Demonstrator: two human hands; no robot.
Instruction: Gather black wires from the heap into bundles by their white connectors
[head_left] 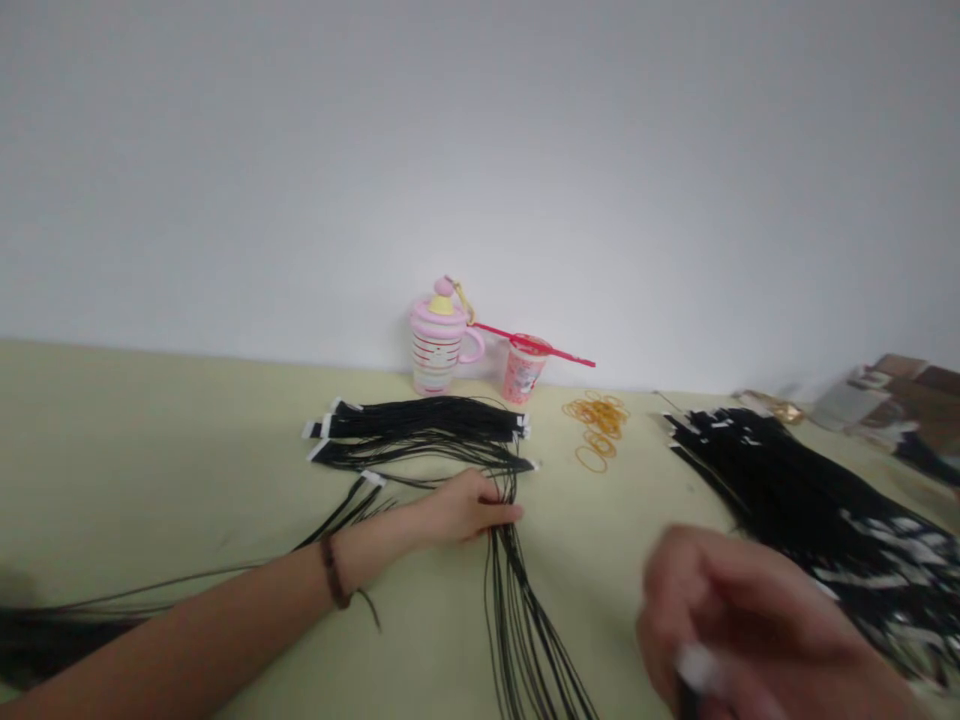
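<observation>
In the head view, the left hand (472,510) gripped a bunch of black strands (529,620) near the middle of the pale green tabletop (225,420), and the strands fanned out from it toward the near edge. The right hand (720,620), blurred, was over the near right part of the tabletop, its fingers curled in around a dark piece with a white end (696,670). A brown bracelet (334,572) circled the left wrist. Just beyond the left hand lay flat black bundles (427,418) with white tips, set roughly parallel to the far edge, and a separate white-tipped group (373,479) lay beside the left forearm. More dark strands (67,640) stretched toward the near left corner. By the far edge stood a pink striped mug (436,345) with a lid and, to its right, a smaller pink cup (519,378) with a red stick (555,352) across its top. Yellow rubber bands (600,415) were scattered to the right of that cup. A large black pile (810,480) with white ends spread along the right part, and boxes (915,400) sat near the far right corner
</observation>
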